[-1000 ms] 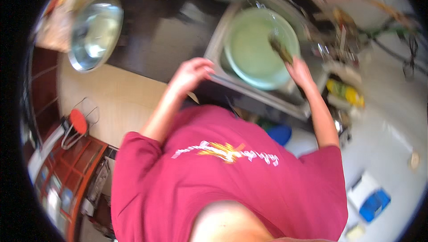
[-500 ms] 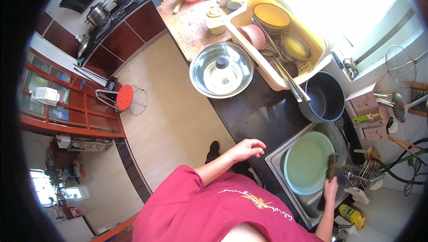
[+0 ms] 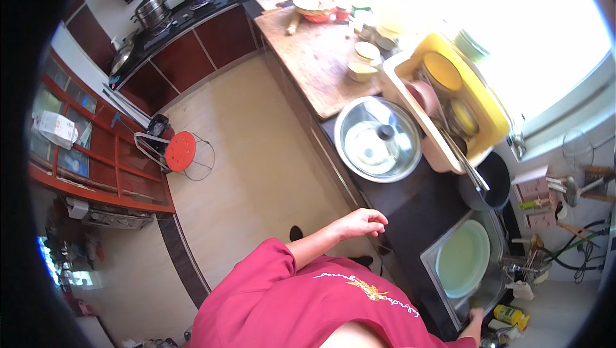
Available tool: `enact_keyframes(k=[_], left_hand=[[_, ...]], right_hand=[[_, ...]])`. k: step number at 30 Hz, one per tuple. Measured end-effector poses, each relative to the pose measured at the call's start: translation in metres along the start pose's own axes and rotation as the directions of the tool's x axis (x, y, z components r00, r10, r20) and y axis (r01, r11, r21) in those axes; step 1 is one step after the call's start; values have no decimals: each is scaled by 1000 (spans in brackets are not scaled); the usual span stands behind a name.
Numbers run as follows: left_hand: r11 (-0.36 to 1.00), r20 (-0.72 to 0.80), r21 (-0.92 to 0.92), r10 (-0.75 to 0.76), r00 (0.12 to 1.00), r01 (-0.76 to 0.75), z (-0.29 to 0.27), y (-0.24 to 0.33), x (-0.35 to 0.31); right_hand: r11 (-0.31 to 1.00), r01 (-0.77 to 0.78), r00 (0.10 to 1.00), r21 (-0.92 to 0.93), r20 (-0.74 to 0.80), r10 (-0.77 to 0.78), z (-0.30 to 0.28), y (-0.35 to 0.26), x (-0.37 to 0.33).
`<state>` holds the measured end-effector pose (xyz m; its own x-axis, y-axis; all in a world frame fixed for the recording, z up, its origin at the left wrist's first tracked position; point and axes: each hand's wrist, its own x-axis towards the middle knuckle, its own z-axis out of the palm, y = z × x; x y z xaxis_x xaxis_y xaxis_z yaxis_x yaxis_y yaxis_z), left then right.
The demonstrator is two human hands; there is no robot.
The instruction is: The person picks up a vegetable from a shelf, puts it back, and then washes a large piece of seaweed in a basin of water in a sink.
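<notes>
My left hand [image 3: 362, 223] hovers beside the dark counter's front edge, its fingers loosely bent and nothing in them. Reaching to the near corner of the metal sink [image 3: 459, 313], my right hand [image 3: 475, 316] is small and blurred. I cannot make out its fingers or whether it holds anything. A pale green basin [image 3: 463, 258] of cloudy water sits in the sink, just beyond that hand. On the counter past my left hand stands a wide steel bowl [image 3: 346, 149] with a glass lid with a black knob [image 3: 385, 132] in it.
A cream dish rack [image 3: 401, 91] holds bowls and utensils. Next to it is a dark pot [image 3: 491, 187]. A yellow bottle [image 3: 511, 316] lies by the sink. A wooden board [image 3: 314, 59] covers the farther counter. On the floor at left stands a red stool [image 3: 180, 151].
My right hand has moved from over the basin toward me, to the sink's near corner. The long dark tool it held no longer shows clearly. The view has turned left; my left fingers curl more.
</notes>
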<state>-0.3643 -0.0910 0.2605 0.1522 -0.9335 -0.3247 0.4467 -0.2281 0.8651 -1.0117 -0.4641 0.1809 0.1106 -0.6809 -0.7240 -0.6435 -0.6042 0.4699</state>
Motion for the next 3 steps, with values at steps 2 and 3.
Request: enact_keyframes(k=[2, 3], left_hand=[[998, -46, 44, 39, 998, -37, -47, 15, -42], [998, -133, 12, 65, 989, -63, -75, 14, -70]], right_hand=[[-38, -317, 822, 948, 294, 488, -6, -42, -43], [-3, -319, 831, 948, 282, 479, -15, -56, -48]])
